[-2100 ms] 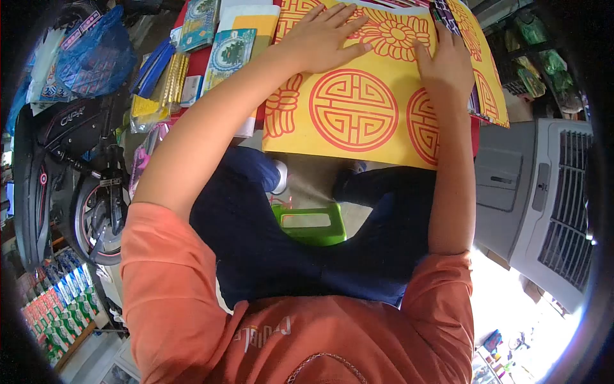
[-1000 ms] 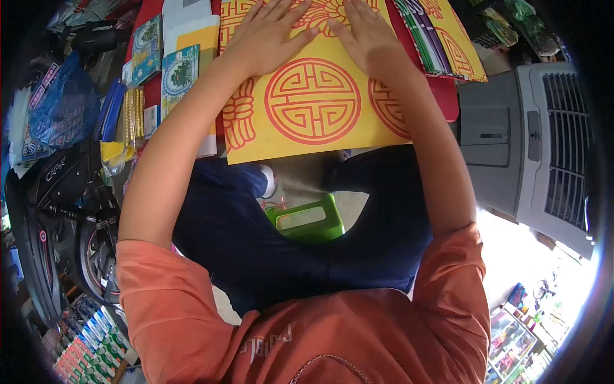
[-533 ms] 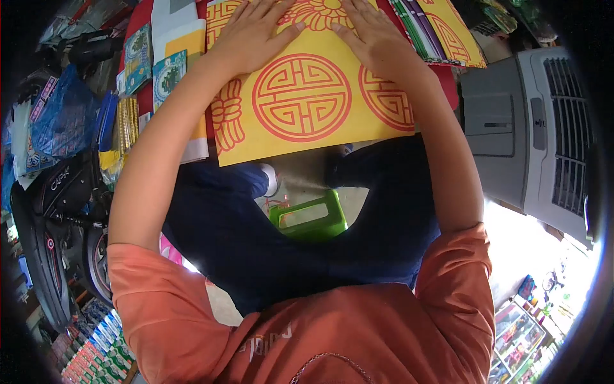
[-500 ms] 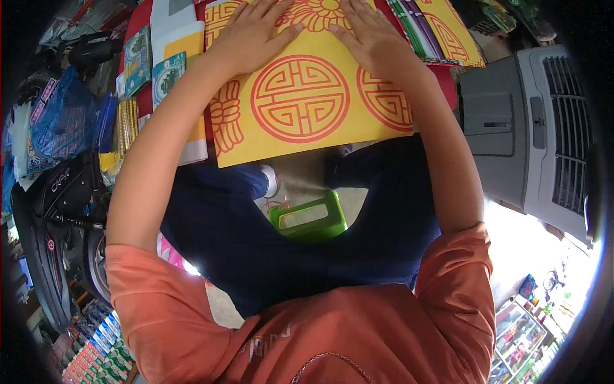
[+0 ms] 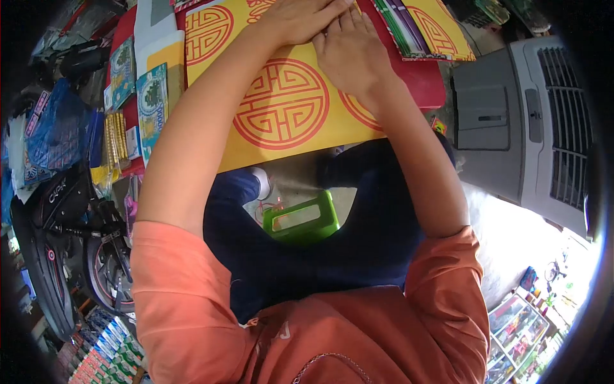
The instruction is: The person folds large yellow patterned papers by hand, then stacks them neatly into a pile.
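A yellow paper sheet (image 5: 281,105) printed with red round emblems lies on the red table (image 5: 422,83), its near edge overhanging toward my lap. My left hand (image 5: 300,20) rests flat on the upper part of the sheet, fingers stretched to the right. Close beside it, my right hand (image 5: 353,54) also lies flat with its fingers pointing away from me. The fingertips of both hands meet or overlap near the top edge of the view. Neither hand grips anything that I can see.
Folded printed paper (image 5: 432,29) lies at the table's right. Blue-green printed packets (image 5: 152,105) and white and yellow paper lie at the left. A grey air cooler (image 5: 511,115) stands at right, a green plastic stool (image 5: 307,221) below, and a black motorbike (image 5: 57,217) at left.
My left hand has slid right across the sheet until it meets my right hand. My right hand has come slightly down and left. The sheet appears shifted left in view.
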A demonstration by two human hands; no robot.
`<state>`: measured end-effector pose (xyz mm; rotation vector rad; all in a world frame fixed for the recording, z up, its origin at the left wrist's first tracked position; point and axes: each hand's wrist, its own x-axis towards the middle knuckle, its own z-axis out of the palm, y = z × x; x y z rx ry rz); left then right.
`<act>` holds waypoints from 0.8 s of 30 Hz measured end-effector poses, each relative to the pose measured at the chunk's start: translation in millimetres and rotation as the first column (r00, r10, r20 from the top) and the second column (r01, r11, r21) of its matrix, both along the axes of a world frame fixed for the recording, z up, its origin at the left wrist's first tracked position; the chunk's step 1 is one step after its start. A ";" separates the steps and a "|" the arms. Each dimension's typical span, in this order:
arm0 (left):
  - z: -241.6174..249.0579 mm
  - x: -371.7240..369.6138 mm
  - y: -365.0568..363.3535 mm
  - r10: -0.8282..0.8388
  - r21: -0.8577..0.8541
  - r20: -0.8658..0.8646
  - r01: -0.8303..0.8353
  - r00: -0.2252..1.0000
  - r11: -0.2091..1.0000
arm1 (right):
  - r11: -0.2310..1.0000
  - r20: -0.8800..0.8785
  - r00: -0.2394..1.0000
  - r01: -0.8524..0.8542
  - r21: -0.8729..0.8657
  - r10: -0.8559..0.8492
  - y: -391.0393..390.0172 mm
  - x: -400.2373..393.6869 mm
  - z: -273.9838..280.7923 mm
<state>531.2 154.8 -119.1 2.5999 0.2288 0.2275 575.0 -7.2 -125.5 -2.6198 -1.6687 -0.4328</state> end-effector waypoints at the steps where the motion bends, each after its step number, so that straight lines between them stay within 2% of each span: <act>1: 1.3 0.5 -1.3 0.002 0.013 -0.007 -0.002 1.000 1.000 | 0.989 0.081 0.997 -0.031 0.145 0.019 -6.1 -1.5 -14.7; 2: 1.0 0.7 -2.4 0.006 0.022 -0.013 -0.006 1.000 1.000 | 0.957 0.165 0.986 -0.074 0.280 0.028 -12.0 -2.4 -22.5; 5: 18.6 -12.5 -14.6 -0.001 0.097 -0.035 0.004 0.999 0.995 | 0.951 -0.163 0.981 -0.054 0.304 0.108 -47.8 -17.3 -4.8; 8: 5.2 -3.3 -11.3 0.033 0.214 -0.071 -0.017 0.997 0.977 | 0.963 -0.093 0.992 -0.057 0.262 0.084 -83.2 -33.3 10.0; 14: 3.5 -1.8 -10.4 0.031 0.236 -0.088 -0.009 0.996 0.972 | 0.994 -0.207 0.978 0.011 0.111 0.013 -133.0 -60.0 36.9; 17: 3.4 -1.4 -11.2 0.034 0.223 -0.103 -0.010 0.994 0.975 | 0.995 -0.289 0.957 0.037 0.092 -0.009 -149.9 -68.0 43.4; 20: 1.6 -2.0 -9.6 0.024 0.217 -0.100 -0.001 0.995 0.976 | 0.948 -0.569 0.822 0.190 0.254 -0.012 -164.9 -73.5 43.6; 23: 1.7 -0.5 -8.0 0.015 0.219 -0.111 0.010 0.994 0.976 | 0.782 -0.668 0.744 0.434 0.448 -0.030 -168.9 -75.2 41.1; 24: 2.1 -0.6 -8.8 0.018 0.222 -0.115 0.008 0.993 0.975 | 0.755 -0.790 0.613 0.515 0.406 0.006 -170.3 -73.3 43.6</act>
